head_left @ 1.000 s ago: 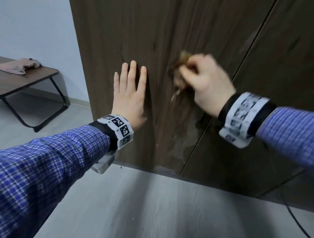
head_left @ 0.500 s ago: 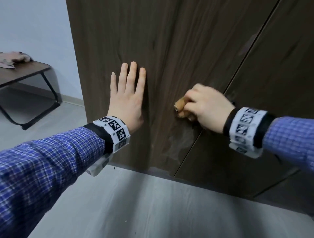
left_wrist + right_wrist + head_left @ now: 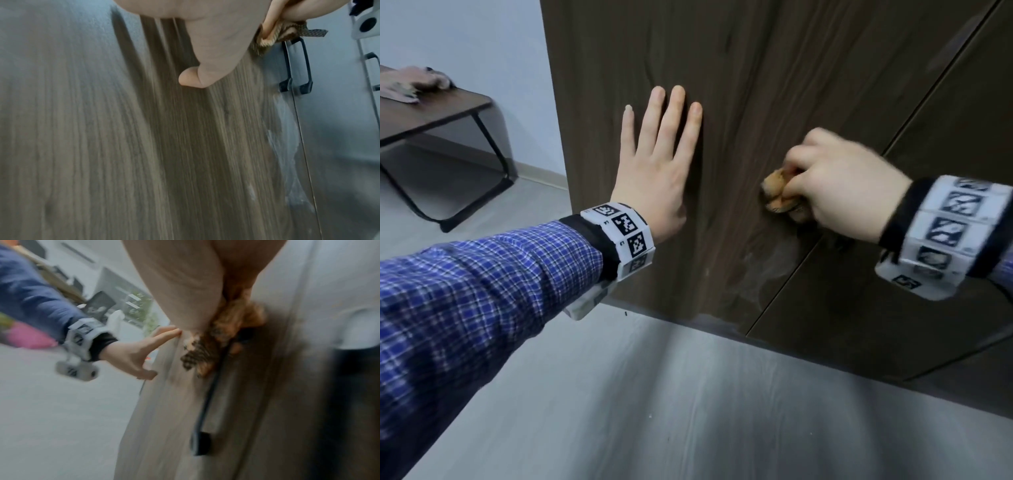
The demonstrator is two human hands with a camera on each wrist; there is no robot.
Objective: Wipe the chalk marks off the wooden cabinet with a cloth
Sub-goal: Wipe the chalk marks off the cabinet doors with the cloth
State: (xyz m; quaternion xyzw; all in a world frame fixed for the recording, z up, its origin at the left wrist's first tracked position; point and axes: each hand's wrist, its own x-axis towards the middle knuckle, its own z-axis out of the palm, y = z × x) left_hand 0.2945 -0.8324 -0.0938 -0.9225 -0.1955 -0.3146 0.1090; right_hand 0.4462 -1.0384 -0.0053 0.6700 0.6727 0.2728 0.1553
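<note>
Since a second ago, my right hand (image 3: pixel 839 185) has dropped lower, bunching the cloth (image 3: pixel 777 195) against the cabinet door (image 3: pixel 756 85) near its right edge, above the chalk marks (image 3: pixel 763 274). Left hand (image 3: pixel 657 171) presses flat, fingers spread. Soft, light cloth; I'd keep it wadded.

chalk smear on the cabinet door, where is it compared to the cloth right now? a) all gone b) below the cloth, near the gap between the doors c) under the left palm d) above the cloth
b: in the head view the whitish chalk smear lies lower on the cabinet door than the cloth bunched in the right hand, beside the door gap.
</note>
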